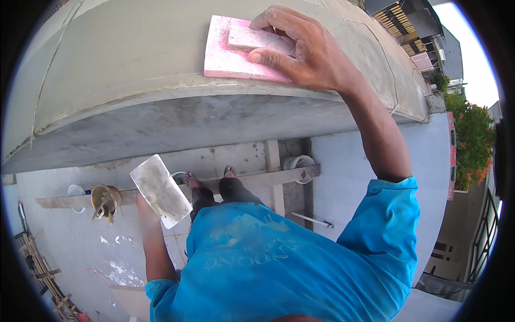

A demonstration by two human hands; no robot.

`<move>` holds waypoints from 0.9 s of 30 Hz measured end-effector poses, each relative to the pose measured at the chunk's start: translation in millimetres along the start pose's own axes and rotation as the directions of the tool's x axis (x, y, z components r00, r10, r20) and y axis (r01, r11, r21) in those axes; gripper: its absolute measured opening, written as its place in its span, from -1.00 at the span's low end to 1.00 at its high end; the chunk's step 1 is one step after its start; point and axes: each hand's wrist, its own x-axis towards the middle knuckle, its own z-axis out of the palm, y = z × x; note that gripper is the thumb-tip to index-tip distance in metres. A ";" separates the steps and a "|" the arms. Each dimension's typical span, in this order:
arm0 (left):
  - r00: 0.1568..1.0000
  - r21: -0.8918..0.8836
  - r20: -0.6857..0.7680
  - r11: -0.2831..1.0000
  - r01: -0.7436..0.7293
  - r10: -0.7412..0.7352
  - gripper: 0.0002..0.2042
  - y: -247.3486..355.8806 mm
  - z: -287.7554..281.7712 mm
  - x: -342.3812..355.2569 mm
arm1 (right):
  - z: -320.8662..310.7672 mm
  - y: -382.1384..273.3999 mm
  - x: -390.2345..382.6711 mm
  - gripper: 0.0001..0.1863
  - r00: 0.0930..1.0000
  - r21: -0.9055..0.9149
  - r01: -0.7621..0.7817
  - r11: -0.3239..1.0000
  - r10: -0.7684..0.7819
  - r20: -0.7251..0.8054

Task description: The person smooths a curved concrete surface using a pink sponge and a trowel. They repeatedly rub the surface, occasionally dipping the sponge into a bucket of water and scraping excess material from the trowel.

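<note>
My right hand (308,51) is closed round the handle of a pink plastering float (220,56), whose face lies against the grey plastered surface (145,43). The float's lower edge sits close to the surface's rim. Lower left, a flat rectangular grey-white plate (161,190), smeared with plaster, is held up and tilted by my left hand (142,204). Most of that hand is behind the plate, with its fingers hidden.
My bare feet are on a narrow plank (252,183) below. Near its left end are a tan bucket (105,198) with tools inside and a white bucket (75,197); another pale bucket (300,163) is by its right end. Strings (56,59) cross the plastered surface.
</note>
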 end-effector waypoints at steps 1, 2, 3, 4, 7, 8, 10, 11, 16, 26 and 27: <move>1.000 0.006 -0.006 1.000 0.005 -0.005 -0.61 0.8 -2.1 0.7 | -3.0 -0.8 -10.2 -0.46 0.999 0.013 0.014 1.000 -0.015 0.033; 1.000 0.016 -0.009 1.000 0.009 -0.009 -0.61 1.1 -4.8 1.4 | -6.2 5.6 -25.1 -0.47 0.993 -0.011 0.055 0.998 -0.054 0.107; 0.999 0.050 0.029 0.998 -0.032 0.031 -0.61 1.4 -5.5 0.1 | -19.3 15.0 -41.9 -0.64 0.991 0.008 -0.058 0.998 0.057 0.121; 0.998 0.042 -0.059 0.999 0.002 0.001 -0.61 1.5 -6.6 -0.9 | -30.1 30.0 -56.2 -0.65 0.978 -0.029 -0.191 0.981 0.193 0.082; 0.984 0.039 -0.173 0.999 -0.030 0.037 -0.62 5.7 2.5 -2.1 | -37.6 56.2 -63.3 -0.64 0.928 -0.109 -0.367 0.924 0.372 0.033; 0.982 0.015 -0.186 0.999 -0.028 0.030 -0.62 9.6 8.7 0.5 | -35.5 53.1 -55.0 -0.63 0.886 -0.131 -0.458 0.879 0.463 0.015; 0.998 -0.080 -0.055 0.996 0.038 -0.043 -0.62 22.6 24.9 14.0 | -6.9 33.8 -17.9 -0.56 0.985 -0.010 -0.169 0.986 0.169 -0.040; 0.990 -0.146 0.092 0.982 0.122 -0.109 -0.61 31.0 32.4 24.5 | 11.7 15.5 2.0 -0.54 0.997 0.009 -0.007 1.000 0.008 -0.072; 0.973 -0.071 0.123 0.976 0.207 -0.198 -0.61 47.9 24.3 44.5 | 5.9 -0.5 -14.6 -0.51 0.980 -0.057 0.198 0.979 -0.197 0.018; 0.977 -0.201 -0.213 0.979 -0.027 -0.016 -0.60 16.0 -27.0 -47.0 | -39.1 -9.3 -39.0 -0.60 0.981 0.180 -0.058 0.982 0.022 0.194; 0.964 -0.296 -0.248 0.955 0.023 -0.100 -0.59 24.2 -10.8 -34.2 | -14.2 -37.3 4.7 -0.62 0.985 0.285 0.076 0.955 -0.117 0.130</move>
